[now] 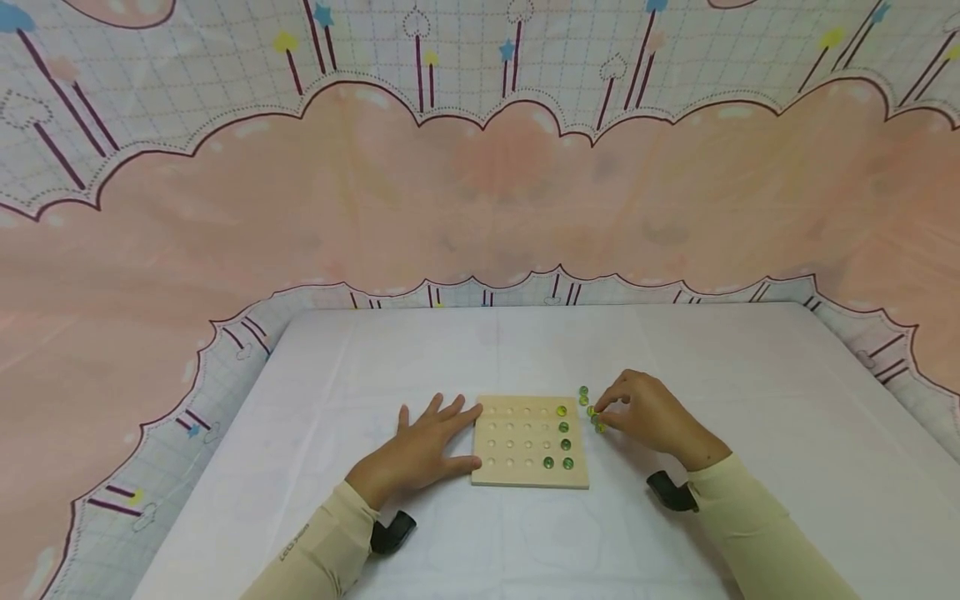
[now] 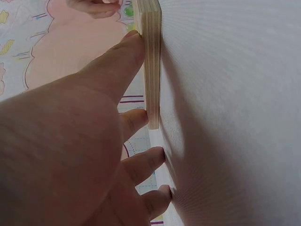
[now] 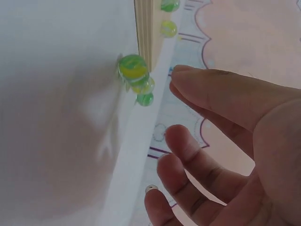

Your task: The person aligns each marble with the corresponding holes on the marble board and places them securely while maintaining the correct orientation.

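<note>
A square wooden board (image 1: 517,477) with rows of round hollows lies on the table. Green and yellow glass marbles (image 1: 566,444) fill the hollows of its right column, and one more marble (image 1: 548,462) sits in the front row beside them. My left hand (image 1: 420,450) is spread against the board's left side; its thumb (image 2: 129,52) touches the edge. Over a short line of loose marbles (image 3: 133,69) just right of the board hovers my right hand (image 1: 648,417). Its thumb and index finger are close together, with no marble showing between them in the right wrist view.
A white cloth covers the table (image 1: 405,350). Behind it hangs a peach and white patterned cloth (image 1: 420,200). Dark wrist devices (image 1: 393,533) sit at both sleeve cuffs. Two loose marbles (image 1: 583,395) lie at the far end of the line.
</note>
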`<state>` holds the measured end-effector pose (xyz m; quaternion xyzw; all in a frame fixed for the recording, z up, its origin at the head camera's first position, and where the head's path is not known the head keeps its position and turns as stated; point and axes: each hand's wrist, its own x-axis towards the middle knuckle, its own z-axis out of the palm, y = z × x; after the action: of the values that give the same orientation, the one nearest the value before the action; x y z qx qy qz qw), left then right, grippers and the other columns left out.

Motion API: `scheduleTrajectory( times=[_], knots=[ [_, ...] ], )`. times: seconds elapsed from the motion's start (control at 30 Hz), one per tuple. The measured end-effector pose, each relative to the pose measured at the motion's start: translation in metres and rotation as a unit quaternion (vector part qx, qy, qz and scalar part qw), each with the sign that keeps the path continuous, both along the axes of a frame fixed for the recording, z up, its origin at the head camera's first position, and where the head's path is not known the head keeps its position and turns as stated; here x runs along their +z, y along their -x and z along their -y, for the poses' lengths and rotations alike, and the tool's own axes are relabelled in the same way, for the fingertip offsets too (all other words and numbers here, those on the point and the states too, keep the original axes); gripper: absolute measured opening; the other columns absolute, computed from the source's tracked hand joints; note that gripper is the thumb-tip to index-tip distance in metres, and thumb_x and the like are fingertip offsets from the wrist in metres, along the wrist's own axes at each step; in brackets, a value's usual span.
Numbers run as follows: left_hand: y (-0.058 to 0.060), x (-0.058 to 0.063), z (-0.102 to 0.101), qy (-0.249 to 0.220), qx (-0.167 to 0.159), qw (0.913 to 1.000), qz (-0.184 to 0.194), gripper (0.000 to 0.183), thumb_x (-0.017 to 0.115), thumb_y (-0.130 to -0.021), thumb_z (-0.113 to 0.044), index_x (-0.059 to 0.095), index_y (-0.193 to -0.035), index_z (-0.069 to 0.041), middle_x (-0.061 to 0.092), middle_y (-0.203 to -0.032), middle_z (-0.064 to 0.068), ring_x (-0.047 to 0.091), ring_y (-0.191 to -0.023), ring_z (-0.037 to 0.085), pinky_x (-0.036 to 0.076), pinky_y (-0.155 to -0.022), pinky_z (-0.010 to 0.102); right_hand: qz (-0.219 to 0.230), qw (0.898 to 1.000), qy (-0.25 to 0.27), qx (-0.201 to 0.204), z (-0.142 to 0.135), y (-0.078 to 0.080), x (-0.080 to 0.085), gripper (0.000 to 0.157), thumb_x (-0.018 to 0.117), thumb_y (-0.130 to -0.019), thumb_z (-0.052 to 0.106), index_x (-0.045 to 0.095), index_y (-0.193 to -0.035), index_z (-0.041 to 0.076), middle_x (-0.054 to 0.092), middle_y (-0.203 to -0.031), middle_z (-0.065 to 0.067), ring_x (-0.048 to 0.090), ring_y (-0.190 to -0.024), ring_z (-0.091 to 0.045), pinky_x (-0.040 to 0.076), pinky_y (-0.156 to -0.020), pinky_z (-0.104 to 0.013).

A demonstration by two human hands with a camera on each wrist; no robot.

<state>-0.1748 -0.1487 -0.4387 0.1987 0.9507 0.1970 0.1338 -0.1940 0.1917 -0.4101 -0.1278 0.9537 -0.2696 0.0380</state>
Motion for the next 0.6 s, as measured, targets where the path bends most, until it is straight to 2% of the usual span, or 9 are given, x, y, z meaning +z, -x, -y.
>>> scheduleTrajectory(
  times=[0.13,0.37,0.6],
  knots=[
    [0.0001,-0.0003,0.0002,-0.001,0.0,1.0,0.001,0.08,0.066,-0.088,-0.059,0.033,-0.157,-0.035,0.025,-0.166,0.002,0.006,-0.157,0.034,-0.003,-0.115,0.075,0.015,1.0,-0.005,-0.006,-0.0031,0.0013,-0.0006,0.007,0.08,-0.084,0.011,0.08,-0.086,0.018,0.067,-0.099,-0.004,0.061,-0.097,-0.025,0.053,-0.085,-0.046],
    [0.0,-0.0016,0.0006,0.002,0.001,1.0,0.0,0.08,0.065,-0.089,-0.06,0.032,-0.157,-0.036,0.024,-0.166,0.002,0.006,-0.157,0.034,-0.003,-0.115,0.075,0.041,0.999,0.003,0.017,-0.0052,0.0013,-0.0011,0.01,0.08,-0.081,0.008,0.079,-0.083,0.018,0.066,-0.094,-0.002,0.055,-0.087,-0.021,0.046,-0.071,-0.032],
    [-0.0004,-0.001,0.0005,0.002,-0.001,1.0,0.0,0.079,0.065,-0.089,-0.06,0.032,-0.157,-0.035,0.024,-0.166,0.002,0.006,-0.157,0.034,-0.003,-0.115,0.075,0.043,0.999,0.005,0.023,-0.0046,0.0011,-0.0029,0.013,0.078,-0.08,0.004,0.079,-0.082,0.017,0.066,-0.093,-0.002,0.053,-0.084,-0.02,0.045,-0.069,-0.031]
  ],
)
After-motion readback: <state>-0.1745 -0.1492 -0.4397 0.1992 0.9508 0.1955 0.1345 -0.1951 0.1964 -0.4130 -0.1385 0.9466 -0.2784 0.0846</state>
